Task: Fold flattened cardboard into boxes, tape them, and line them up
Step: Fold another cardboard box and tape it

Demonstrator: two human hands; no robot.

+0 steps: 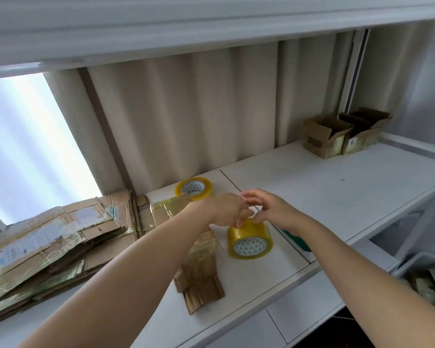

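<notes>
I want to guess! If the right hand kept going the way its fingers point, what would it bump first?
Probably the left hand. The right hand points leftward at it, just above the near tape roll; they look almost touching, though depth is hard to judge.

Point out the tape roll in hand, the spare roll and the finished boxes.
near tape roll (249, 238), head view, yellow side wall
far tape roll (193, 188), head view, its core
folded boxes (323, 136), head view, left box's front

Both hands meet at the frame centre: the left hand (227, 209) grips the yellow tape roll (249, 241), and the right hand (268, 207) touches its top.
</notes>
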